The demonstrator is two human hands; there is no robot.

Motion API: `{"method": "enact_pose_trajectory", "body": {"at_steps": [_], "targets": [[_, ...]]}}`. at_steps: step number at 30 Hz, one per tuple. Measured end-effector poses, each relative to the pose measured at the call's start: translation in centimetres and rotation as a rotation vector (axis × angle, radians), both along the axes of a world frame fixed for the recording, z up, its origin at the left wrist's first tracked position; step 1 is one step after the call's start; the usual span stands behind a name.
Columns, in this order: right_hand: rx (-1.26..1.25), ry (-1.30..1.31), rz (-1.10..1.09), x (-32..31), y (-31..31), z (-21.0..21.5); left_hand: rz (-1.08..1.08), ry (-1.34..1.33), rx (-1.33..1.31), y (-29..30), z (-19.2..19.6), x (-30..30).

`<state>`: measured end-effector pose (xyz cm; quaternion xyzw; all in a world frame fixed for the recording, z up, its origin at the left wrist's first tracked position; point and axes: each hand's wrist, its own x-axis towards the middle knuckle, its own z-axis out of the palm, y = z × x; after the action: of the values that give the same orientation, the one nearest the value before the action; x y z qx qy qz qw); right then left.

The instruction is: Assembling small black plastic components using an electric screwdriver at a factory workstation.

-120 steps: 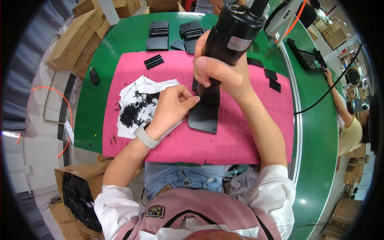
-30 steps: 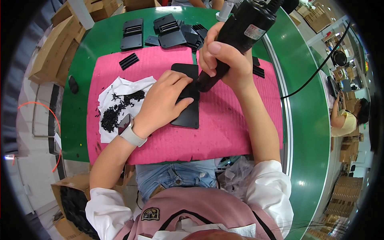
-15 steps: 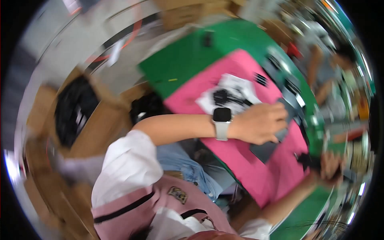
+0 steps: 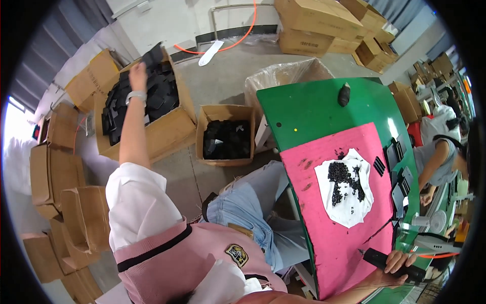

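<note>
My left hand [image 4: 137,77] is stretched out over a large cardboard box [image 4: 183,93] on the left. Its closed fingers grip a dark flat panel [image 4: 153,54], above a heap of black flat plastic pieces [image 4: 161,96]. Near the front of the table, my right hand [image 4: 397,263] wraps round a black electric screwdriver [image 4: 377,257], whose tip points left over a pink mat [image 4: 349,261]. On that mat lies a white cloth [image 4: 349,215] with many small black screws [image 4: 340,175] scattered across it.
The mat covers part of a green table [image 4: 314,109]. Dark panels [image 4: 400,190] lie along its right edge, near a small white fan [image 4: 436,220]. A smaller box [image 4: 226,161] of black pieces stands beside the table. Another person [image 4: 440,157] sits at the far right.
My left hand has swung from the pink mat to the large box on the left, carrying the dark panel. My right hand keeps the screwdriver. The view has turned left.
</note>
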<state>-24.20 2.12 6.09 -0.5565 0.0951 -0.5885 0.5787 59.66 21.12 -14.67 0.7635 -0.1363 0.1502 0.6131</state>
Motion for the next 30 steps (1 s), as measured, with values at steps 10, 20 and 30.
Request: {"method": "enact_pose_trajectory", "body": {"at_steps": [10,20,30], "targets": [[0.103,0.011,-0.082,0.4,-1.7,-0.2,-0.050,0.507,-0.230,-2.7,-3.3,0.4],[0.556,0.225,-0.815,-8.4,-2.1,-1.8,-1.287,-0.121,0.071,-30.1,15.3,-42.4],[0.022,1.510,-1.816,-8.1,-2.2,-2.7,-1.386,-0.497,0.657,-39.1,12.5,-69.9]]}}
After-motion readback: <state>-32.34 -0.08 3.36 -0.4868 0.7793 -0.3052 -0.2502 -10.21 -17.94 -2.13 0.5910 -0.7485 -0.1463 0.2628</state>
